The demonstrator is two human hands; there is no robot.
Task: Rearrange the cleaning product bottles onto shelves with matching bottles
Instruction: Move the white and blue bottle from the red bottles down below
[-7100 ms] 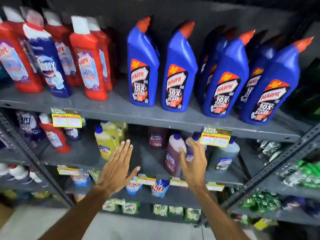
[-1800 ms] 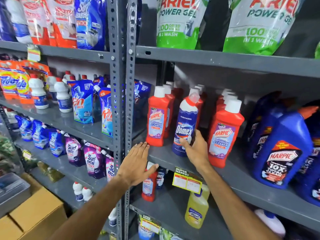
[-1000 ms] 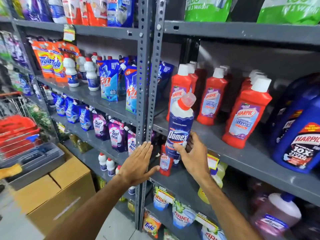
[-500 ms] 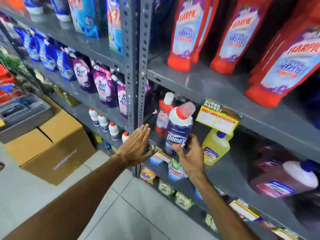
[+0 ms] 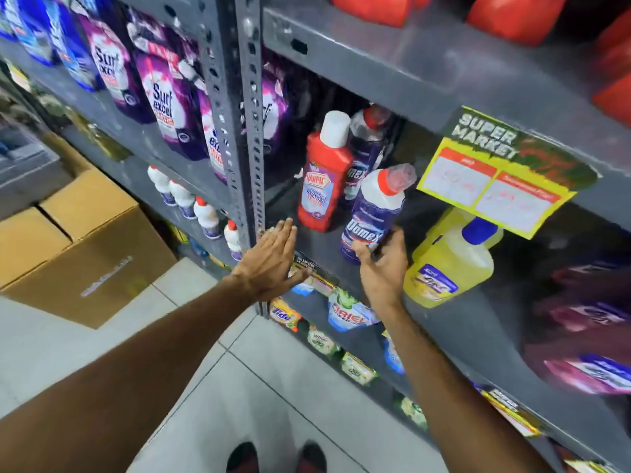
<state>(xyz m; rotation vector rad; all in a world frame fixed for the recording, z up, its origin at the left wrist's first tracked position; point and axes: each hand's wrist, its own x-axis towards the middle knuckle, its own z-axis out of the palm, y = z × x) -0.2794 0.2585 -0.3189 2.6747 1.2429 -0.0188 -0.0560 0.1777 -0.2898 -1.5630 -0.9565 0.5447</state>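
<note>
So the right hand [image 5: 384, 268] has the blue Domex bottle [image 5: 374, 213] gripped low down near its base, thumb on the left side of the label and the other fingers wrapped round the right side, so nearly the whole bottle sticks up above the hand. The bottle is tilted, with its red-and-clear capped neck leaning up and to the right toward the yellow price tag [image 5: 495, 182] hanging off the shelf edge above. It sits at the front of the lower shelf [image 5: 461, 322], and I honestly can't tell if its base is touching the shelf or floating just over it. Right behind it there's a second Domex bottle [image 5: 367, 148] standing further back, and just left of that a red Harpic bottle [image 5: 324, 179] with a white cap. To the right of the hand, very close to the fingers, there's a yellow bottle [image 5: 450, 264] with a blue cap. The left hand [image 5: 273, 257] isn't holding anything: it's flat with fingers straight and together, right by the grey upright post [image 5: 246, 131] at the shelf's front left corner, fingertips pointing in toward the base of the Harpic. Purple Surf Excel pouches [image 5: 167, 107] are in the next bay over, and cardboard boxes [image 5: 75, 240] sit on the floor at the left.
</note>
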